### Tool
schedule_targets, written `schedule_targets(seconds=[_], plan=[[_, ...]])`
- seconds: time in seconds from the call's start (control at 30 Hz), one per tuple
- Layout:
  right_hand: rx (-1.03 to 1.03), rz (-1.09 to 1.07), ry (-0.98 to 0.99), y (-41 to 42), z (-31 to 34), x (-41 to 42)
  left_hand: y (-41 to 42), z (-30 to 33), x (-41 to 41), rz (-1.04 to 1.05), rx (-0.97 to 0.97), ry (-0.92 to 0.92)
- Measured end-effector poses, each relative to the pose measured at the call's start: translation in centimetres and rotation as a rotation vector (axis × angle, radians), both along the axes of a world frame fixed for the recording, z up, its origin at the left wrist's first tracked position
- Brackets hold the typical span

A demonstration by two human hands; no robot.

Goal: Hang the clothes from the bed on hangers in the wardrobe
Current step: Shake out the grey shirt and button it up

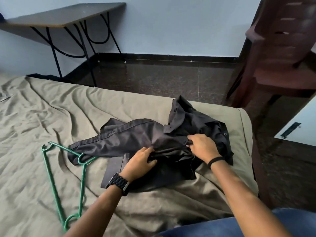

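Both hands, left (139, 160) and right (202, 146), grip the crumpled black cotton shirt (153, 135) on the olive-sheeted bed (51, 108); green plastic hanger (51, 168) lies at nine o'clock.

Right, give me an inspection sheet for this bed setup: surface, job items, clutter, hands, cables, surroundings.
Surface: bed covered by a wrinkled olive sheet.
Job's things: black shirt lying crumpled near the bed's right edge; green hanger flat on the sheet to its left, one end under a sleeve of the shirt.
Clutter: flat dark rectangular item partly under the shirt, kind unclear.
Hands: left hand and right hand both grip shirt fabric; watch on the left wrist, black band on the right.
Cables: nothing seen.
Surroundings: folding table by the blue wall, dark wooden furniture at right, dark tiled floor. No wardrobe clearly identifiable.
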State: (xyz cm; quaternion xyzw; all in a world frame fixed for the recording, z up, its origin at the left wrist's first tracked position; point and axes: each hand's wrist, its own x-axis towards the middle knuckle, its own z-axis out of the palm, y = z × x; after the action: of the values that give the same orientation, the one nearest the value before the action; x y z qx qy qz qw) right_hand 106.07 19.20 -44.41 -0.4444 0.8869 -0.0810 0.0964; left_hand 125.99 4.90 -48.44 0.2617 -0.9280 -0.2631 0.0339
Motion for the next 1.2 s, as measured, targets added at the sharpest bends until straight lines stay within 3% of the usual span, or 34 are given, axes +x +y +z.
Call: schedule_targets(seconds=[0.07,0.17,0.27,0.33,0.43,0.53,0.6,0.67,0.8,0.87,0.93,1.03,1.13,1.2], plan=[[-0.022,-0.005,-0.083,0.1,0.7,-0.3,0.0,0.3,0.6,0.053,0.028,0.084],[0.054,0.010,-0.252,0.8,1.4,-0.7,-0.4,1.3,0.6,0.239,0.041,0.353],[0.185,0.017,-0.449,1.8,1.2,-0.9,-1.0,2.4,-0.7,0.211,-0.051,0.464],[0.258,0.022,-0.515,2.4,1.1,-0.7,-1.3,2.8,-2.2,0.101,-0.099,0.328],[0.235,0.019,-0.499,2.7,1.5,-0.3,-1.2,2.7,-4.5,0.025,-0.169,-0.028],[-0.169,-0.026,-0.417,3.0,1.6,0.3,-0.9,2.5,-6.0,-0.021,-0.154,-0.204],[-0.495,-0.035,-0.364,2.7,1.5,1.0,-0.7,2.6,-6.4,-0.054,-0.161,-0.172],[-0.649,-0.006,-0.312,2.0,1.3,1.4,-0.3,2.8,-6.2,-0.109,-0.136,-0.131],[-0.263,0.079,-0.151,0.2,0.2,1.3,0.1,3.4,-4.9,-0.260,-0.037,-0.155],[-0.243,0.029,-0.113,-0.3,-0.6,1.1,0.1,3.3,-4.5,-0.235,-0.009,-0.154],[-0.418,-0.043,-0.146,-0.1,-1.0,1.2,0.3,3.3,-4.6,-0.081,0.088,-0.068],[-0.681,-0.069,-0.177,1.1,-1.1,1.4,1.1,3.9,-5.9,0.172,0.355,0.238],[-0.751,-0.018,-0.143,2.5,-0.9,1.9,2.2,5.8,-8.2,0.301,0.437,0.548],[-0.786,0.021,-0.114,2.9,-0.6,2.4,2.5,7.3,-9.7,0.259,0.491,0.506]])
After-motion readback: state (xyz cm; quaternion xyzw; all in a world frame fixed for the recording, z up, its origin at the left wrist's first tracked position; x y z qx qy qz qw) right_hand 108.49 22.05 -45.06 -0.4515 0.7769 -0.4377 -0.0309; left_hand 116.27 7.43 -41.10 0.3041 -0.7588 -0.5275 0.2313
